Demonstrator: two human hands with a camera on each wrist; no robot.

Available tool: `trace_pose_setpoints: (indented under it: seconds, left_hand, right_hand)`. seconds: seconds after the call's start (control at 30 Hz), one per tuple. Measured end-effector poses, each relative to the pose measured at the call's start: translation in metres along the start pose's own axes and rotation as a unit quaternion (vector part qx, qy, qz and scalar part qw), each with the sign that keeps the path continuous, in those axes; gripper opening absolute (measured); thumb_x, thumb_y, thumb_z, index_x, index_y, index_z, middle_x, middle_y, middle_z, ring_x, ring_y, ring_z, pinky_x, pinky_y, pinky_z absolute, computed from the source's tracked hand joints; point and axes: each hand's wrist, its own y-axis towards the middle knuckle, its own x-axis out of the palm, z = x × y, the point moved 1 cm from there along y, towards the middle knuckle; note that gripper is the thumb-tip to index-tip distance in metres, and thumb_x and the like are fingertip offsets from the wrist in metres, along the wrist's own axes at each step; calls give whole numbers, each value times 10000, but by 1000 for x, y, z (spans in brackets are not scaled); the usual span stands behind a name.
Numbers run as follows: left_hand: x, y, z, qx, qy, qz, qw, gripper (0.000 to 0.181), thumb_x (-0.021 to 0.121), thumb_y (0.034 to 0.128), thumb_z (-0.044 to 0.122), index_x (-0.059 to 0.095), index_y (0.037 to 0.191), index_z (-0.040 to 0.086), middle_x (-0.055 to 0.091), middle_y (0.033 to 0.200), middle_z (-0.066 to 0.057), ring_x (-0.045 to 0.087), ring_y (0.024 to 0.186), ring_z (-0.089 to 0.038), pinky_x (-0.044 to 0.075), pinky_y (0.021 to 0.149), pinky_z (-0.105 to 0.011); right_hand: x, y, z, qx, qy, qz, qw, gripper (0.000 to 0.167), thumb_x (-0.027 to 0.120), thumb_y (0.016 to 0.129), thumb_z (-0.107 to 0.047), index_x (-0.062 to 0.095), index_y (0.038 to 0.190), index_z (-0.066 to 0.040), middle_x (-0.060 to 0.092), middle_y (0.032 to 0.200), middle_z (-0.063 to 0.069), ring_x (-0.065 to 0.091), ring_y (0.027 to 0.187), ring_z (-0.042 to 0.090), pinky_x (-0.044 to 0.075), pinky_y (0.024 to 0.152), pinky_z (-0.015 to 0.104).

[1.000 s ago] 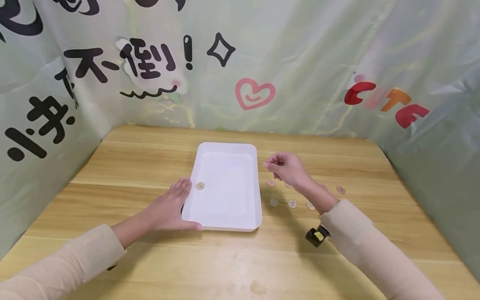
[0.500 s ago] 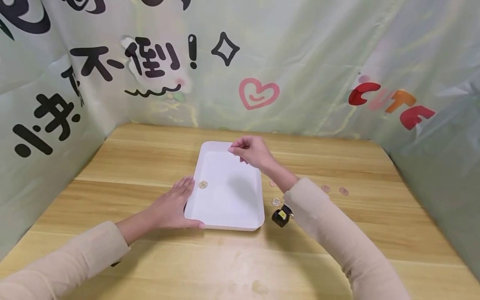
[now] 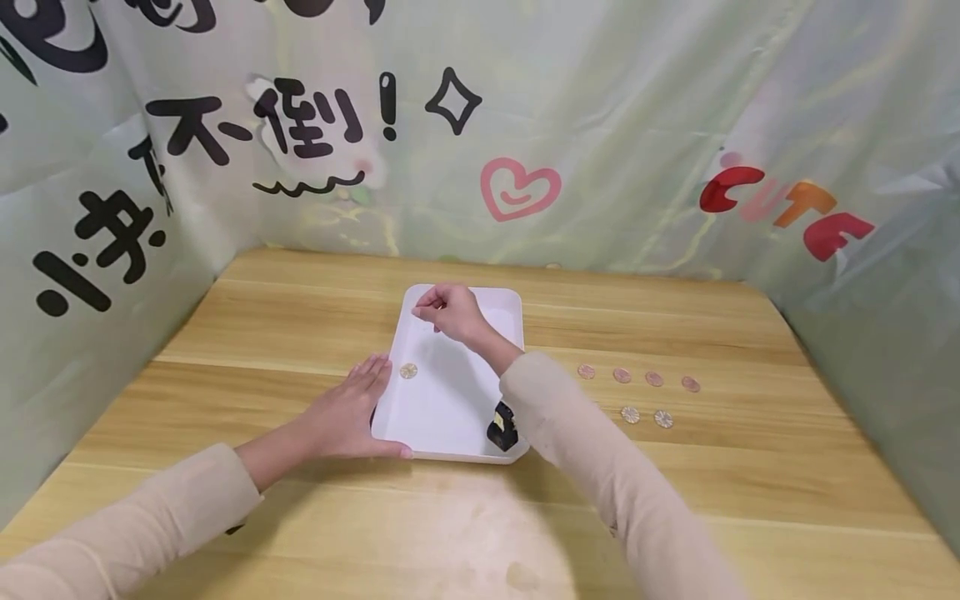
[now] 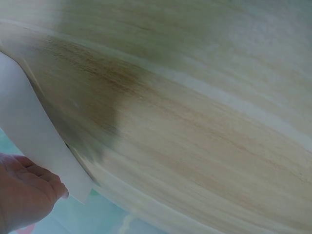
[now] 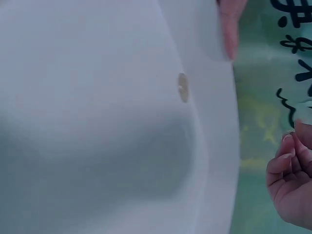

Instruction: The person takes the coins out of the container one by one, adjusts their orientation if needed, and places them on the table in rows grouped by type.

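Note:
A white rectangular tray (image 3: 442, 408) lies on the wooden table, with one gold-coloured coin (image 3: 408, 371) near its left wall. My left hand (image 3: 345, 412) rests along the tray's left side, fingers fairly straight and thumb at the near left corner; in the left wrist view it touches the tray's outer wall (image 4: 44, 141). Above the tray's far left part, my right hand (image 3: 450, 312) pinches a coin between thumb and forefinger, almost wholly hidden by the fingertips. The right wrist view shows these curled fingers (image 5: 280, 170) beside the tray, with the gold coin lying inside it.
Right of the tray lie a row of copper-coloured coins (image 3: 622, 376) and nearer silver-coloured coins (image 3: 663, 419); the right sleeve (image 3: 570, 433) may hide more. A black wrist camera (image 3: 502, 427) hangs over the tray's near right corner. A printed curtain (image 3: 600, 100) encloses the table (image 3: 300, 308).
My right hand has moved left from beside the tray to above its far left part, still pinching. More coins on the right have come into view. My left hand has stayed on the tray.

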Motion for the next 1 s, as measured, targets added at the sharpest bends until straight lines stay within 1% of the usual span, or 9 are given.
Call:
trace_pose_setpoints:
  seconds: [0.13, 0.23, 0.37, 0.47, 0.63, 0.77, 0.87, 0.9, 1.0]
  left_hand:
    - [0, 0, 2, 33, -32, 28, 10000, 1199, 635, 632, 726, 290, 1382, -144, 261, 1468, -300, 229, 1390, -402, 254, 1130, -497]
    - [0, 0, 2, 58, 5, 73, 10000, 1195, 636, 633, 723, 295, 1379, -145, 267, 1464, -302, 236, 1387, -403, 255, 1131, -493]
    - [0, 1, 2, 89, 51, 102, 9999, 1192, 631, 635, 728, 303, 1374, -147, 275, 1459, -305, 244, 1384, -403, 260, 1129, -491]
    - [-1, 0, 1, 97, 52, 89, 9999, 1188, 630, 639, 726, 305, 1371, -150, 277, 1456, -308, 243, 1383, -405, 263, 1127, -493]
    - [-1, 0, 1, 71, 42, 90, 9999, 1187, 635, 638, 721, 299, 1376, -147, 269, 1461, -305, 238, 1385, -407, 258, 1127, -499]
    - [-2, 0, 2, 55, 36, 81, 9999, 1187, 635, 638, 720, 298, 1377, -145, 265, 1463, -304, 235, 1386, -406, 253, 1129, -500]
    - [-2, 0, 2, 56, 53, 73, 9999, 1184, 630, 640, 722, 303, 1375, -146, 270, 1462, -303, 236, 1386, -404, 253, 1130, -495]
    - [-2, 0, 3, 59, 58, 77, 9999, 1183, 630, 639, 723, 305, 1373, -146, 273, 1460, -304, 238, 1385, -405, 254, 1130, -494]
    - [-1, 0, 3, 80, 77, 95, 9999, 1180, 627, 640, 724, 311, 1371, -147, 279, 1457, -304, 246, 1382, -407, 258, 1129, -493]
  right_hand:
    - [12, 4, 12, 24, -325, -196, 9993, 133, 649, 857, -95, 668, 878, 35, 568, 653, 10, 463, 485, 48, 407, 485, 142]
    - [19, 5, 23, 114, -610, -662, 9959, 145, 666, 841, -89, 670, 912, 37, 551, 652, -18, 466, 493, 37, 418, 488, 130]
    - [26, 4, 34, 180, -1166, -1500, 9816, 194, 699, 810, -97, 663, 958, 24, 510, 647, -50, 466, 522, 30, 411, 518, 117]
    - [30, 4, 38, 8, -1524, -1858, 9707, 211, 719, 788, -109, 656, 951, 9, 478, 622, -60, 439, 554, 31, 370, 559, 110]
    - [33, 2, 37, -337, -1727, -1925, 9654, 187, 721, 773, -94, 657, 931, -17, 453, 601, -64, 412, 581, 42, 332, 581, 118]
    - [36, 5, 39, -422, -1833, -1958, 9625, 161, 728, 761, -96, 658, 891, -34, 499, 626, -35, 448, 607, 59, 377, 609, 149]
    - [38, 3, 40, -590, -2117, -1835, 9581, 162, 740, 759, -153, 650, 860, -63, 551, 662, -13, 487, 639, 79, 420, 651, 196]
    - [42, 11, 52, -718, -2138, -1847, 9566, 161, 750, 752, -180, 644, 830, -88, 557, 659, -23, 493, 635, 73, 422, 642, 195]
    - [50, 28, 75, -816, -2260, -1964, 9506, 198, 772, 738, -247, 630, 812, -130, 575, 695, -32, 507, 662, 74, 434, 646, 194]
